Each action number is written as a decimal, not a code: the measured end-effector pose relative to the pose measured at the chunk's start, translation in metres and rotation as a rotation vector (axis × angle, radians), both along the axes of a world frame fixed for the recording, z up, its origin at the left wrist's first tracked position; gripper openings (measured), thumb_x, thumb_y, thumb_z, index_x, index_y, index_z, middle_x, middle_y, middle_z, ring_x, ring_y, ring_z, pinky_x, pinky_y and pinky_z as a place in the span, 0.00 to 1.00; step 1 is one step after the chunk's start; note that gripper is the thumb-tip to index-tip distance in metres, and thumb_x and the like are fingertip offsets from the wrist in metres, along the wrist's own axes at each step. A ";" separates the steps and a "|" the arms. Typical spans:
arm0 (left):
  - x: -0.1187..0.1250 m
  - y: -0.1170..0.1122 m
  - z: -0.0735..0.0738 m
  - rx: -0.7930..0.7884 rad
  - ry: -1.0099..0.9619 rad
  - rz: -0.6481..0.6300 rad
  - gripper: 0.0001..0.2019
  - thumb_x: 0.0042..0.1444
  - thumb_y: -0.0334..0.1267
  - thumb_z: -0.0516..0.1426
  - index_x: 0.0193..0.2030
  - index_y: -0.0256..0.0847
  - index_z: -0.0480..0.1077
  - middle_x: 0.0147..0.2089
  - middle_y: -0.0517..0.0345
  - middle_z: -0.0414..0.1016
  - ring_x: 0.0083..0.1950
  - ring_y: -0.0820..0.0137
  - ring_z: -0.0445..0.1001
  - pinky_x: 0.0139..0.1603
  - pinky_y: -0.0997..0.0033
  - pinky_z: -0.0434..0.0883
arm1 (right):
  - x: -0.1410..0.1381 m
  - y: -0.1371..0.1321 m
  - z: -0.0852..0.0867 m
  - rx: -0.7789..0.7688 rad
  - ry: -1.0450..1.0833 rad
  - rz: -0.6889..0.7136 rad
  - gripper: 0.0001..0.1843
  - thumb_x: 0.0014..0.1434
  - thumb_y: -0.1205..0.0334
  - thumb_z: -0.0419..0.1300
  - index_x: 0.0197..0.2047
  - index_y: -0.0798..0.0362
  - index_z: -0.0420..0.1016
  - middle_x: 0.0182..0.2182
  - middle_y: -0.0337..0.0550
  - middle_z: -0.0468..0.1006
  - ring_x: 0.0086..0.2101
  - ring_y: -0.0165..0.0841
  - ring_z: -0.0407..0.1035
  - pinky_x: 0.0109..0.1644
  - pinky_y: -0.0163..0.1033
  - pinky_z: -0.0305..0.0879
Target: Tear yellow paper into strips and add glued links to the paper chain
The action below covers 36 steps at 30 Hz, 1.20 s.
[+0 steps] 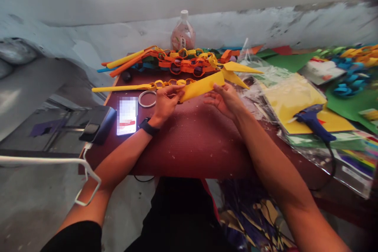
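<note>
Between my two hands, above the dark red table (189, 145), is a flat piece of yellow paper (203, 86). Its left end is pinched in the fingers of my left hand (169, 102). The thumb of my right hand (224, 100) presses on its right end, with the other fingers partly behind and below it. Just behind the paper lies a yellow paper chain with a long rolled yellow stick (121, 88) at its left end. Pointed yellow paper shapes (240, 71) stick out to the right of my hands.
Orange and yellow paper chains (189, 63) lie at the back, before a plastic bottle (183, 35). A lit phone (127, 116) and a white ring (147, 99) are on the left. On the right, a blue glue gun (315, 122) rests on yellow sheets (289, 102), its cord hanging forward.
</note>
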<state>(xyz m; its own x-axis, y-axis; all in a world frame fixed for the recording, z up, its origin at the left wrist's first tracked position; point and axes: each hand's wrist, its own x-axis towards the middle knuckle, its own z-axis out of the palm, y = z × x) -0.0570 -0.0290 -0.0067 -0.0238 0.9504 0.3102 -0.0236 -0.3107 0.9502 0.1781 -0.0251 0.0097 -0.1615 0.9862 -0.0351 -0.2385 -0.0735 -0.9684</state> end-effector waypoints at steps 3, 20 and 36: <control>0.006 -0.007 0.000 0.001 0.013 0.014 0.14 0.58 0.48 0.74 0.46 0.42 0.88 0.46 0.52 0.90 0.38 0.69 0.84 0.36 0.69 0.85 | -0.023 -0.011 -0.005 -0.027 -0.050 0.081 0.34 0.41 0.41 0.86 0.40 0.49 0.75 0.36 0.43 0.78 0.32 0.32 0.70 0.33 0.41 0.78; 0.004 -0.015 0.008 -0.109 0.008 -0.250 0.34 0.48 0.56 0.80 0.58 0.40 0.83 0.39 0.52 0.86 0.36 0.65 0.88 0.34 0.71 0.84 | -0.032 -0.017 -0.004 0.055 -0.074 -0.004 0.29 0.40 0.44 0.85 0.35 0.49 0.78 0.30 0.41 0.75 0.28 0.31 0.66 0.29 0.43 0.72; 0.005 -0.013 0.011 -0.085 0.000 -0.213 0.32 0.47 0.54 0.80 0.55 0.40 0.83 0.36 0.54 0.85 0.34 0.66 0.86 0.35 0.67 0.83 | 0.011 0.008 -0.009 0.130 -0.137 -0.017 0.26 0.47 0.46 0.85 0.32 0.50 0.75 0.24 0.37 0.71 0.23 0.27 0.62 0.23 0.39 0.66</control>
<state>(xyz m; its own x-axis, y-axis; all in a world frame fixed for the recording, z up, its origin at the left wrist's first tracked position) -0.0520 -0.0425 0.0038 0.1803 0.9567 0.2284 -0.0800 -0.2172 0.9729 0.1892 -0.0168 0.0011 -0.1471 0.9865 0.0719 -0.1043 0.0568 -0.9929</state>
